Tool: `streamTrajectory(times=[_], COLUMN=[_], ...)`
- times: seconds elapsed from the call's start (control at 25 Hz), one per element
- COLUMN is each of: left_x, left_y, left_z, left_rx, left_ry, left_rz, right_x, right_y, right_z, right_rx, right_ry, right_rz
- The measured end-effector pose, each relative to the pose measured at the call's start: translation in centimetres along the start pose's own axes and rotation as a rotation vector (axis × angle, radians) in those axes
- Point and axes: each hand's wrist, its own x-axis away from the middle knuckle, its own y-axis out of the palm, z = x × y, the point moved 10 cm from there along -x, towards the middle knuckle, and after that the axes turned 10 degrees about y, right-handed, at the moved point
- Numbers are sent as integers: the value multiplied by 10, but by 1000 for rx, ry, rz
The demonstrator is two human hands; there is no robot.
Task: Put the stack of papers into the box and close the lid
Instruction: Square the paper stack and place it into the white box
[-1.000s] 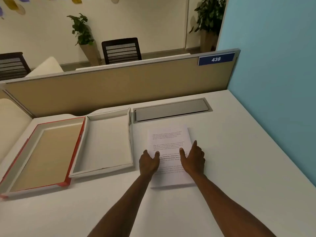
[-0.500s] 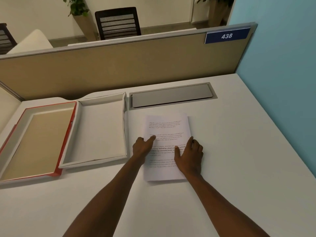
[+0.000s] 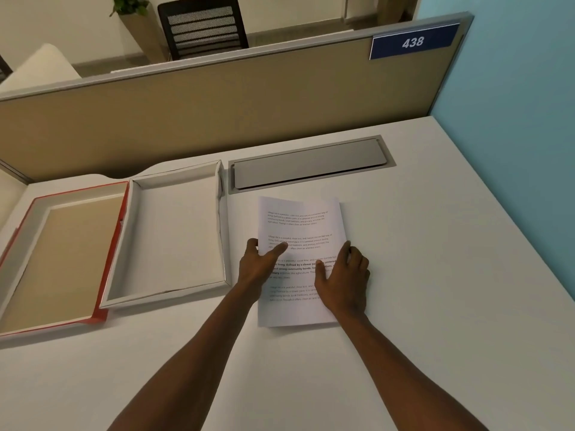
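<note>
A stack of printed white papers (image 3: 298, 222) lies on the white desk, right of an open white box (image 3: 174, 231). The box's red-edged lid (image 3: 62, 253) lies upside down to the left of the box, touching it. My left hand (image 3: 258, 265) grips the stack's left edge, thumb on top and fingers at the side. My right hand (image 3: 345, 278) holds the right edge, thumb on the page. The far edge of the top sheets bends up slightly.
A grey cable hatch (image 3: 311, 164) is set into the desk just behind the papers. A tan partition (image 3: 217, 104) with a blue "438" plate (image 3: 412, 42) closes the back; a blue wall (image 3: 513, 119) stands at the right.
Both hands slid outward from the top of the page to the stack's side edges and took hold of it. The camera tilted down and closer.
</note>
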Motion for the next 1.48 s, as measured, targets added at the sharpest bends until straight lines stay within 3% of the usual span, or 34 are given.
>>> streamTrajectory(times=[0.2, 0.36, 0.44, 0.56, 0.68, 0.84, 0.92, 1.04, 1.28, 1.48], left_x=[2, -12, -16, -18, -14, 0, 14, 29, 48, 58], left_y=[1, -5, 1, 21, 19, 10, 5, -7, -20, -21], left_z=[1, 6, 12, 28, 33, 39, 45, 55, 90, 82], left_rx=[222, 195, 201, 189, 74, 173, 274, 359, 379, 332], left_ry=[-37, -181, -248, -168, -61, 125, 197, 265, 449, 513], left_rz=[-28, -28, -104, -240, -132, -145, -206, -222, -113, -143], right_x=[-3, -2, -3, -4, -5, -32, -42, -42, -29, -5], right_y=[2, 3, 3, 3, 1, -9, -8, -14, -83, -102], right_z=[1, 3, 4, 5, 5, 23, 27, 4, -25, -25], right_rx=[-19, -41, -53, -63, -104, -402, -677, -1055, -917, -1010], right_ry=[-3, 9, 9, 16, 33, 230, 367, 390, 86, -139], right_rz=[6, 13, 10, 9, -11, -150, -348, -604, -244, -228])
